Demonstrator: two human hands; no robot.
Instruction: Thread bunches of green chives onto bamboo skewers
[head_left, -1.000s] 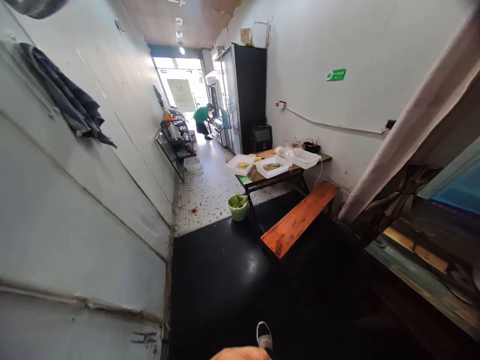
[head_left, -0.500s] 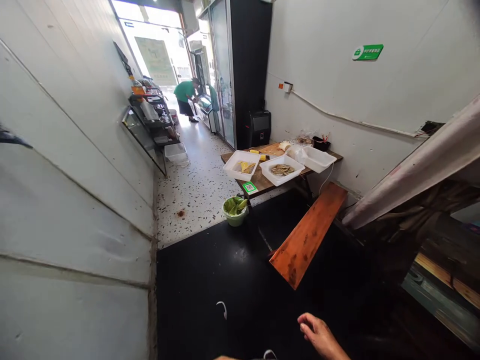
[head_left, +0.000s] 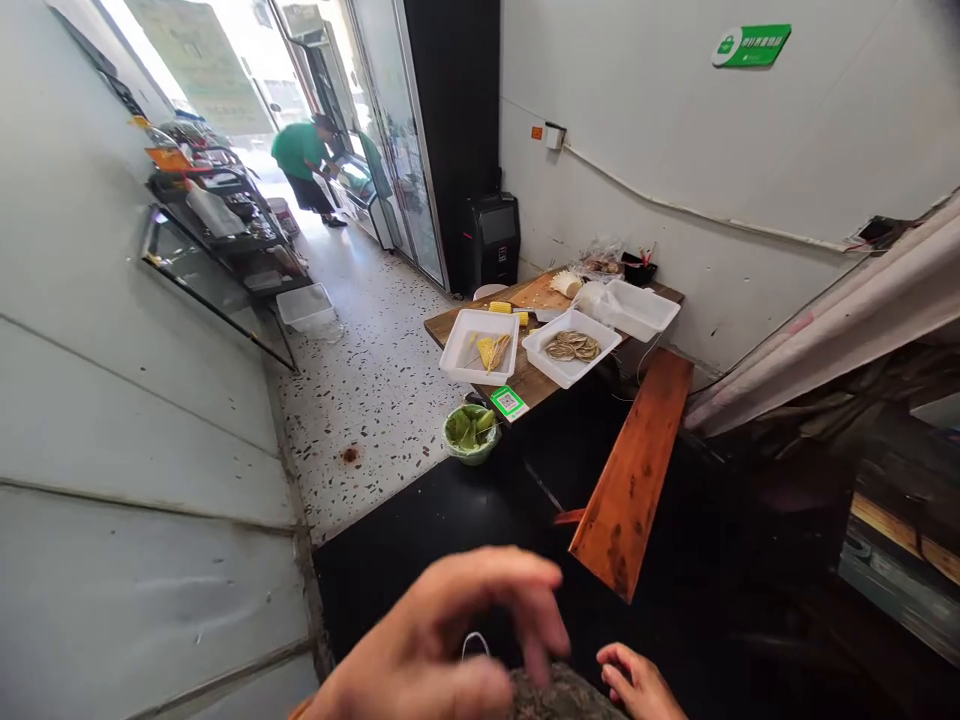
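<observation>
My left hand [head_left: 439, 640] is raised large at the bottom middle of the view, slightly blurred. Its fingers curve with a gap between them and the thumb, and it holds nothing. Lower right, my right hand [head_left: 637, 682] hangs with loosely bent fingers, thumb apart, and no object shows in it. Both hands are over the black floor mat [head_left: 397, 560], touching none of the things around. Nearest ahead of them is a long reddish wooden bench [head_left: 634, 480]. Patterned dark clothing [head_left: 559, 695] is visible between the hands.
Beyond the bench stands a wooden table [head_left: 442, 325] with white trays, one with skewers [head_left: 493, 352], one with flat pale slices [head_left: 572, 346]. Corn pieces [head_left: 501, 308] lie behind. A green bin [head_left: 472, 435] sits below. A person in green [head_left: 300, 155] bends at a freezer. Shelving [head_left: 225, 215] lines the left.
My left hand has risen into view from the bottom edge. The view has moved closer to the table and tilted. My right hand stays low with bent fingers.
</observation>
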